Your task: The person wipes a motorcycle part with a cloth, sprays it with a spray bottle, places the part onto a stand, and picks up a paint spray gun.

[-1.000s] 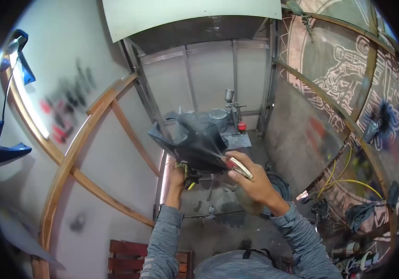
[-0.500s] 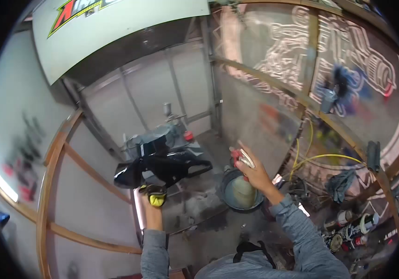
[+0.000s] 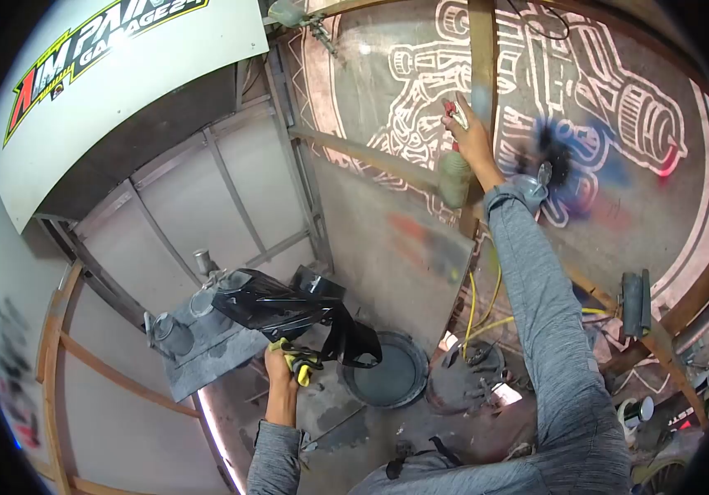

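Observation:
My left hand (image 3: 282, 369) is closed round a yellow and black handle or clamp (image 3: 301, 363) that bears a glossy black molded panel (image 3: 276, 305). The panel hangs above the floor, its right end in front of a round basin (image 3: 387, 371). My right hand (image 3: 472, 136) is raised high, closed on a spray bottle (image 3: 453, 177) with a red and white trigger head and a cloudy greenish body. It is in front of the line-drawn wall, beside a vertical wooden post (image 3: 482, 58).
On the left, a grey work table (image 3: 206, 355) holds cups and a spray gun (image 3: 203, 262). Yellow hose (image 3: 495, 327) runs along the right wall. A clear cup (image 3: 528, 191) hangs near my right forearm. Cans (image 3: 637, 411) stand at lower right.
My right hand has lifted the spray bottle up toward the wall. My left hand still holds the black panel, which has turned. The view has swung right.

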Tool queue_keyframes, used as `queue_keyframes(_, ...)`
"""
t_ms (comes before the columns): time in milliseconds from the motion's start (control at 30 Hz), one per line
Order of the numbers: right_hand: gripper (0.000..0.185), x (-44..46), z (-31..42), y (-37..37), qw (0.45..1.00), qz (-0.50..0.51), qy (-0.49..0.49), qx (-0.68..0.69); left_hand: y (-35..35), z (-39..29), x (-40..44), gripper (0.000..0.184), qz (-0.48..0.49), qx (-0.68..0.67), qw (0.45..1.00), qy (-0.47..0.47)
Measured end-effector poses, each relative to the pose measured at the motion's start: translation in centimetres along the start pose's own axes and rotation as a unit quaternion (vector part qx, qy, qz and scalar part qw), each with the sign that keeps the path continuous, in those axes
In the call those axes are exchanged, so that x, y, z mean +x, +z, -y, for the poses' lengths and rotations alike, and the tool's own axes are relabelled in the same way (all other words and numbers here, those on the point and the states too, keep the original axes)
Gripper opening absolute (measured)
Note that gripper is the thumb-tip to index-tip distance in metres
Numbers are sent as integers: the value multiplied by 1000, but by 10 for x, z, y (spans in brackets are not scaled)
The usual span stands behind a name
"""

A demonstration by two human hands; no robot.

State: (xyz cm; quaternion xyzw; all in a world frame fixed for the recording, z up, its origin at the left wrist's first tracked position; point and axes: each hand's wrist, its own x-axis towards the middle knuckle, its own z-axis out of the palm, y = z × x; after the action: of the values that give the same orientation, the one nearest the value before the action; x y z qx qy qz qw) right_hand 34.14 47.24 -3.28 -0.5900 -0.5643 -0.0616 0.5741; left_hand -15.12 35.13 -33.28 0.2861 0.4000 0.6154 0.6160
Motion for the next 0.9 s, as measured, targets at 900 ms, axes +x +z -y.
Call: queue_keyframes(900,70,-57,-57,1,956,-182,-120,-197,268,-5,103,30,129,-214,960,-124)
